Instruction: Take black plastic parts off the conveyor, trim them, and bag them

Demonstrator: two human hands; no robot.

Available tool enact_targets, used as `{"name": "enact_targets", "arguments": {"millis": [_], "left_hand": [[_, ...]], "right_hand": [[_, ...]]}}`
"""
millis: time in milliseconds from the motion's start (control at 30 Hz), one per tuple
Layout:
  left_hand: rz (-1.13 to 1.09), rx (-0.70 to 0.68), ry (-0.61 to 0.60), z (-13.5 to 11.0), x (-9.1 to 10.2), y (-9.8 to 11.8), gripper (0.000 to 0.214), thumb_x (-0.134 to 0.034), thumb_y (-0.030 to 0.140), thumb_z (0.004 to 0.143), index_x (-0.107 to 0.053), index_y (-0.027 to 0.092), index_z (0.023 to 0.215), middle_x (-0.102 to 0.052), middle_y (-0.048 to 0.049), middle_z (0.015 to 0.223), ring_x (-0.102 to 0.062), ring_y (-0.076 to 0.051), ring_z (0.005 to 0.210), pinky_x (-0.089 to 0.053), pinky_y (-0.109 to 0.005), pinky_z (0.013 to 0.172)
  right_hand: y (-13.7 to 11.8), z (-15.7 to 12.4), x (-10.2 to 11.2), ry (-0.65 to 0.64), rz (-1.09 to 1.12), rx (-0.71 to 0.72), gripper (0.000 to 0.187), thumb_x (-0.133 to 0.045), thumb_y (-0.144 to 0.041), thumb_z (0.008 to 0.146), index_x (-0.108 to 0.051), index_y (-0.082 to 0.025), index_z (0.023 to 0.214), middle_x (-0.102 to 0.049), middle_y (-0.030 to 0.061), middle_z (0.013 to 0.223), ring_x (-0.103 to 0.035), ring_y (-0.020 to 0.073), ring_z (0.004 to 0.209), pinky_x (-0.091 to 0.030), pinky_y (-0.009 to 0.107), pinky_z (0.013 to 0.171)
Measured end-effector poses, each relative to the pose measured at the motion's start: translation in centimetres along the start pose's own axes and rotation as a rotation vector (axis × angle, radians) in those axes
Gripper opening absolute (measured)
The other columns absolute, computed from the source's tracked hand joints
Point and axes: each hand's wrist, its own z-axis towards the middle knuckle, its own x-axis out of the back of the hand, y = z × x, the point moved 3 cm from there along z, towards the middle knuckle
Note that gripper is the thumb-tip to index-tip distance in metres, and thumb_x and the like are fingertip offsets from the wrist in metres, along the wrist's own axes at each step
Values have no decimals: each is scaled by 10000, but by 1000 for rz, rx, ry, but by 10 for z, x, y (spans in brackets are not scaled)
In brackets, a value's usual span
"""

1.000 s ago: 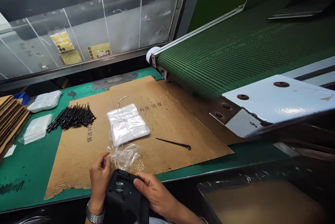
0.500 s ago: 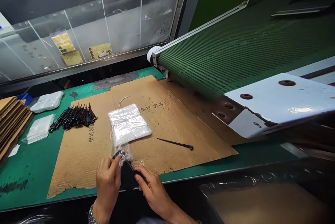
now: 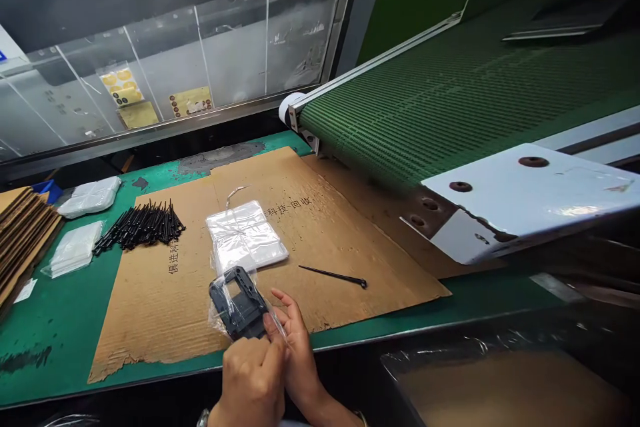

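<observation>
A dark grey plastic part (image 3: 243,307) with a square opening sits inside a clear plastic bag (image 3: 216,324), tilted over the front of the cardboard sheet (image 3: 165,310). My right hand (image 3: 299,344) grips the bagged part at its right lower side, thumb on top. In front of it my left hand (image 3: 253,374) is closed, fingers pinched at the bag's near edge by my right thumb; its fingertips are partly hidden. Just beyond the part lies a tied stack of clear bags (image 3: 247,237). A single thin black plastic stick (image 3: 333,276) rests to the right.
A pile of black sticks (image 3: 143,224) lies on the left, near more bag stacks (image 3: 77,247) and stacked cardboard (image 3: 25,234). The green conveyor belt (image 3: 425,107) slopes up to the right, its white end bracket (image 3: 540,194) jutting over the table. Sticker sheets hang behind.
The dark part has come up into view, now largely covered by the bag. My left hand moved right and nearer, beside my right hand, which shifted slightly.
</observation>
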Motion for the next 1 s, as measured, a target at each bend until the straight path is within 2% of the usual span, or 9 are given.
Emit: {"name": "enact_targets", "arguments": {"millis": [233,400,500,567,633,700,767,833,1000], "left_hand": [[-266,47,3,-13,5,-10,289,-365,146,843,-532,158,1078,-585,-25,553,-534,-140,473,-336,-261,433],[-177,-218,-39,-9,3,1,254,-368,169,861,-622,185,856,-475,28,409,-402,-110,348,-227,-264,367],[-419,-202,-1,-16,1,1,281,-366,303,878,-632,211,876,-495,18,460,-426,-105,401,-292,-240,396],[-597,51,200,-26,7,-15,298,-409,382,854,-589,241,1045,-525,0,581,-485,-121,525,-390,-237,500],[-687,499,494,-41,11,-39,404,-489,382,815,-483,263,1202,-557,-33,777,-528,-147,719,-440,-254,643],[-847,891,625,-52,8,-53,521,-522,449,776,-436,249,1250,-558,-75,1007,-527,-185,919,-448,-272,740],[-1180,1111,546,-52,-2,-56,573,-567,498,722,-475,224,1217,-570,-99,1098,-539,-228,990,-459,-306,780],[-1503,1259,461,-49,-11,-54,461,-640,417,685,-574,213,1093,-651,-85,976,-597,-240,917,-474,-347,784],[-1861,1471,529,-49,-20,-66,59,-625,173,665,-677,169,635,-689,-24,602,-657,-184,652,-487,-354,787]], "right_hand": [[-5,10,3,37,100,-47,550,-699,-453,627,-484,-181,1055,-507,-41,609,-404,69,442,-325,188,402],[-3,16,3,75,74,-183,479,-754,-326,485,-571,-160,896,-495,-54,530,-423,73,408,-285,165,350],[-5,15,5,36,-10,-183,327,-728,-283,486,-594,-150,752,-482,-56,470,-401,64,394,-282,159,353],[-9,14,9,46,-9,-169,293,-727,-289,486,-579,-155,700,-483,-57,475,-401,59,394,-289,157,359],[-11,13,11,54,9,-156,307,-739,-316,493,-562,-159,687,-490,-55,502,-422,62,403,-299,157,362],[-12,10,10,36,3,-151,337,-753,-357,500,-544,-162,679,-491,-53,523,-441,65,411,-305,157,364],[-10,5,4,-20,-27,-158,369,-751,-421,515,-524,-168,658,-475,-57,519,-448,69,412,-317,163,369],[-8,-1,-1,-99,-83,-119,394,-706,-504,566,-510,-170,635,-480,-47,524,-457,78,428,-350,180,393],[-8,-10,3,-216,-456,115,398,-440,-535,805,-497,-173,649,-532,-1,562,-480,102,474,-377,213,452]]}}
